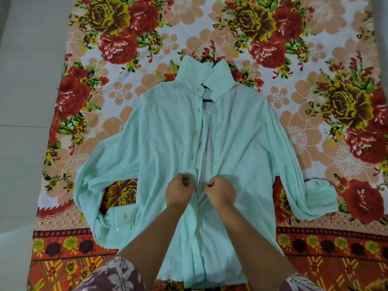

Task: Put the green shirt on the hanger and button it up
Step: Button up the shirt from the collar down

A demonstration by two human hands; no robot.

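Buttoning looks to be the step in hand. The green shirt [163,131] lies front up in the middle of the floral sheet [315,59], which is spread on a pale floor [25,80]. Its collar points to the far edge, its hem to the near edge, and its sleeves trail toward the left and right edges. The hanger [207,58] is already inside, its dark hook poking out above the collar. From the neck down to the hands the front gapes open; below them the forearms cover it, so whether anything there is fastened cannot be told. The left hand [179,191] pinches the left front edge and the right hand [221,192] pinches the right one. Both have their fingers curled tight, and they sit just beside each other with a narrow strip of lining between. The next move probably means overlapping the two edges, matching a button to its own hole and pushing it through. The thin, creased cloth could easily slide out of line.
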